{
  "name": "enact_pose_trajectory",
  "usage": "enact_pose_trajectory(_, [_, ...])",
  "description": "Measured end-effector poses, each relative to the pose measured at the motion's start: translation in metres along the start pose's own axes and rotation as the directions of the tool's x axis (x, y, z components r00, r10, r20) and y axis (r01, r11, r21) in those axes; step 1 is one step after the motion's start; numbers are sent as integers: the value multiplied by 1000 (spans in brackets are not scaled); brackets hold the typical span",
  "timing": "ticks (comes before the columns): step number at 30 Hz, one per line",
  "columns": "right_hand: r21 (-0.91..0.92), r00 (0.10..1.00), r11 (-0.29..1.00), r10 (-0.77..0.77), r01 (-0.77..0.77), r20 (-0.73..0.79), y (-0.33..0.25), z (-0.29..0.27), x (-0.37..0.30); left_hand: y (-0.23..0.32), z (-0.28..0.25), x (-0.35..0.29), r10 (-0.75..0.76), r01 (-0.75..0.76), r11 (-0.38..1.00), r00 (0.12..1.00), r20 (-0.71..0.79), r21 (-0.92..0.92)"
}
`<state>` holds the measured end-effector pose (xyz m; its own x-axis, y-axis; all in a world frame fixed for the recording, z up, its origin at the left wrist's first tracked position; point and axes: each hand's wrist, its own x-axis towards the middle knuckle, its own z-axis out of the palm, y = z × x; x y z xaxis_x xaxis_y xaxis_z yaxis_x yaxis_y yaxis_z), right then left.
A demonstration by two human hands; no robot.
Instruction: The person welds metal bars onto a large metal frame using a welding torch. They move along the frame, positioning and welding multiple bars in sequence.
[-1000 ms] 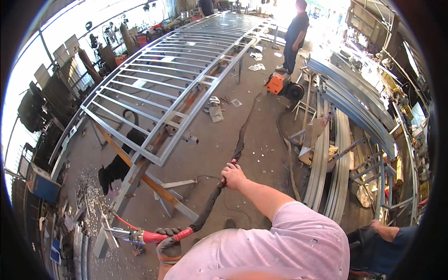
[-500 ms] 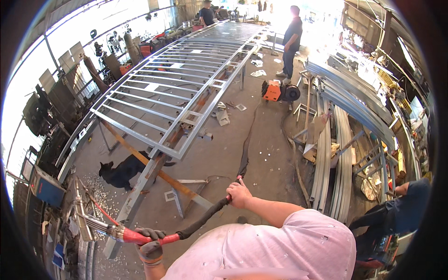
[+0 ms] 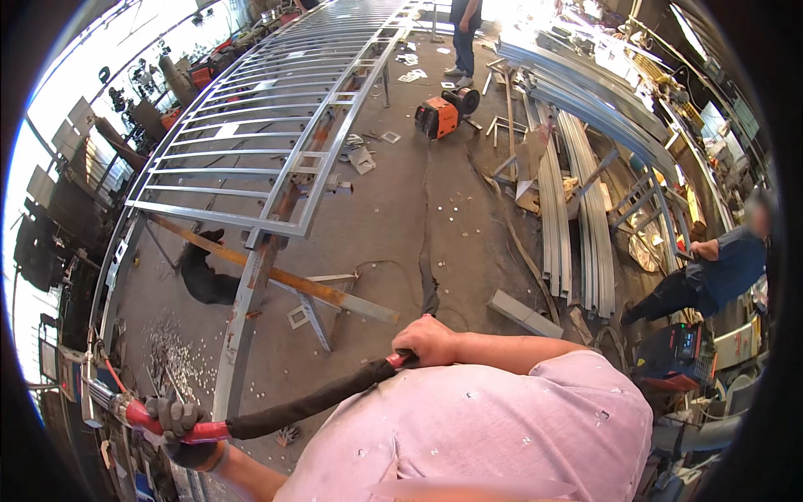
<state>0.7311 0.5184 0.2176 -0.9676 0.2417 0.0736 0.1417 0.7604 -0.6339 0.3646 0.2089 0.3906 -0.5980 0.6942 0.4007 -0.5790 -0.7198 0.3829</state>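
My left hand [image 3: 177,425], in a dark work glove, is wrapped round the red handle of a welding torch [image 3: 207,432] at the lower left. The torch's metal head points out to the left. From the handle a thick black-sleeved cable [image 3: 314,406] crosses in front of my pink shirt. My bare right hand [image 3: 427,341] is closed round this cable, by a red section of it. Beyond my right hand the cable runs along the floor to an orange wire feeder [image 3: 443,115] with a black spool.
A long metal frame with crossbars [image 3: 242,171] rests on supports ahead left. A black dog [image 3: 205,272] is under its near end. Metal profiles [image 3: 585,209] are stacked at right. One person [image 3: 719,263] is at far right beside a machine [image 3: 682,351]; another [image 3: 464,38] stands ahead.
The view has tipped downward, so the frame and feeder sit higher. My left hand and the torch are farther left. The person at right shows more fully, and the dog's posture has changed.
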Motion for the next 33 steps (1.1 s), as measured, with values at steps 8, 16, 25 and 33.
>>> enact_pose_trajectory(8, [29,971,992,-117,125,-208,63,15,41,22,45,10,75,-81,986,996,45,145])
enact_pose_trajectory(16, [-175,968,984,-26,-19,-251,190,-20,111,39,171,-19,494,-423,727,870,18,541])
enact_pose_trajectory(25, [-173,960,983,19,-70,-279,201,5,58,23,210,-40,650,-435,463,759,37,772])
enact_pose_trajectory(33, [-171,898,948,184,-270,-399,175,34,-65,79,132,10,63,-128,876,986,153,466])
